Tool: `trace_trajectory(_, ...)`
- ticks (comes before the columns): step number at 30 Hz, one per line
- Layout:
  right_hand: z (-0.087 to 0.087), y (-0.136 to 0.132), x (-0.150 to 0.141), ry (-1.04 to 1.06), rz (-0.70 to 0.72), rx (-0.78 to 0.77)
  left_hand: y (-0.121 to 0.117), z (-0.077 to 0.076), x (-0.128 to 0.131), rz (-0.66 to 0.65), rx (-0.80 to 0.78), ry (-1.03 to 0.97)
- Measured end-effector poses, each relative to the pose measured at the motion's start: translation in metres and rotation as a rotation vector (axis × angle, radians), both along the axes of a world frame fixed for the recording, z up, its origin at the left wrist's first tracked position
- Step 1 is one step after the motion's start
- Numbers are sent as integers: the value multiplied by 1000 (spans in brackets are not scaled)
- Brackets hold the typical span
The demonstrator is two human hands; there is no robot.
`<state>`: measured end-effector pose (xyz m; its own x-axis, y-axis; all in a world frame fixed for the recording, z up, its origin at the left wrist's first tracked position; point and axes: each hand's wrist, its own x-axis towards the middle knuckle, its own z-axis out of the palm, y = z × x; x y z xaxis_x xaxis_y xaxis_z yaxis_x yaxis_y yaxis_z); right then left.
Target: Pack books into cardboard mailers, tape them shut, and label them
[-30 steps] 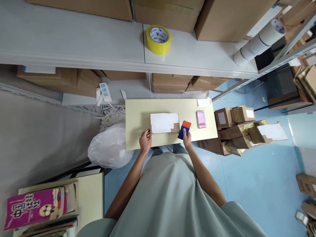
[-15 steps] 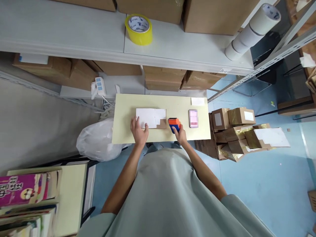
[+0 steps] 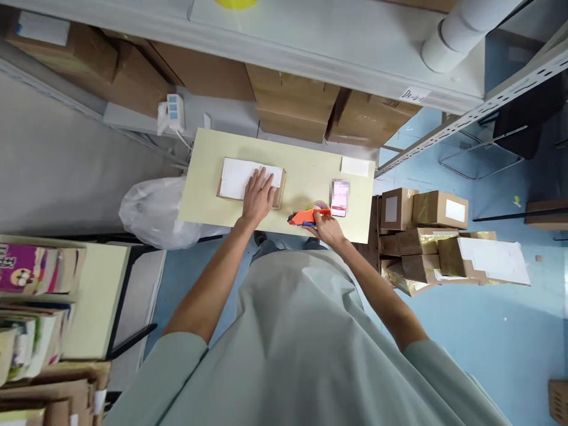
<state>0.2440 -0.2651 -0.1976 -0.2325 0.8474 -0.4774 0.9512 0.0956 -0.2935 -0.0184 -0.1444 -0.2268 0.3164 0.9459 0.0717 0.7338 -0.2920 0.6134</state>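
Observation:
A small cardboard box lies on the pale yellow table, with a white sheet over most of its top. My left hand rests on this sheet near the box's right end, its fingers stretched out. To the right, my right hand grips an orange and blue tape dispenser just above the table's near edge. Part of a tape roll shows behind the dispenser. A phone with a pinkish, partly blurred screen lies just beyond my right hand.
A white paper lies at the table's far right corner. Grey shelving with cardboard boxes stands behind it. Taped boxes are piled on the floor at right. At left are a clear plastic bag and books.
My left hand has moved from the box's left edge onto its top. The tape dispenser in my right hand has turned, now pointing left. The view has shifted down towards the table.

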Motion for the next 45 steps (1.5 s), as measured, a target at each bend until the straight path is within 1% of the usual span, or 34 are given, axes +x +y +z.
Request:
trace_trajectory(4, 2, 9, 11, -30, 146, 11, 13, -9, 2, -49, 25, 39)
trace_trajectory(7, 2, 18, 14, -32, 238, 62, 22, -17, 5, -104, 44, 50)
trace_trajectory(12, -4, 29, 9, -65, 323, 107, 38, -29, 10, -169, 95, 46)
trace_trajectory(15, -11, 35, 3, -143, 425, 156, 46, -32, 12, -187, 123, 69)
trace_trajectory(17, -17, 39, -1, -216, 513, 211, 48, -31, 13, -172, 142, 81)
trace_trajectory(19, -22, 43, -6, -279, 561, 257, 47, -29, 14, -150, 160, 86)
trace_trajectory(23, -29, 49, -14, -349, 550, 304, 46, -28, 16, -140, 195, 67)
trace_trajectory(28, -30, 50, -22, -370, 539, 322, 49, -31, 16, -157, 227, 33)
trace_trajectory(36, -26, 49, -34, -364, 555, 292, 50, -31, 17, -158, 239, 23)
trace_trajectory(41, -31, 43, -43, -340, 571, 296, 50, -32, 17, -165, 246, -9)
trace_trajectory(45, -36, 42, -47, -340, 549, 281, 49, -31, 18, -157, 237, -14)
